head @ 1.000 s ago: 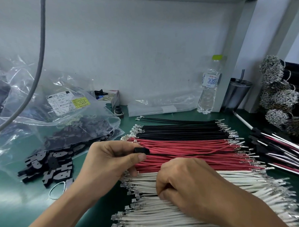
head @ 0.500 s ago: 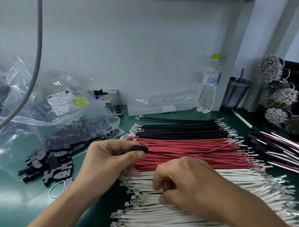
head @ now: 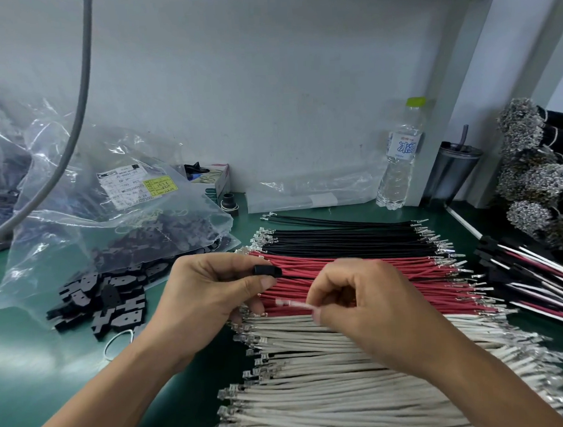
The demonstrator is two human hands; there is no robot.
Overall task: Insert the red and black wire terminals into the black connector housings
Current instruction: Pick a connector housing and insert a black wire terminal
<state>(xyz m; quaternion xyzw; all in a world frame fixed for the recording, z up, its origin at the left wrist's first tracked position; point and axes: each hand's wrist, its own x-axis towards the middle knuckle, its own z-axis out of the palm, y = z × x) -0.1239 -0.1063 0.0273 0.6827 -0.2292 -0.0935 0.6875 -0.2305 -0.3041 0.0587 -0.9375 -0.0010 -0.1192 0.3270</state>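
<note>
- White wires (head: 345, 381): a broad flat row nearest the viewer, at 6 o'clock, terminal ends to the left; spread on the green surface (head: 29, 369).
- Right hand (head: 368, 309): at centre, above the seam between the white and red rows; fingers curled, thumb and forefinger pinching one pale wire (head: 293, 303) whose free end points toward 9 o'clock. Blurred; its terminal cannot be made out.
- Left hand (head: 209, 297): just to the left of the right hand; thumb and fingers closed round one black connector housing (head: 266, 270), held above the red row with an end toward the right hand.
- Red wires (head: 373, 274): a row beyond the hands, at about 1 o'clock.
- Loose black housings (head: 103, 295): a heap at 9 o'clock, spilling from a clear bag (head: 112, 214).
- Black wires (head: 339, 240): the farthest row, at 12 o'clock.
- Assembled leads (head: 534, 276): a pile at 3 o'clock, housings already fitted, judging by the black ends.
- Progress: some units appear done; the held housing shows no wire seated in it. The large red and black rows suggest most work remains.
</note>
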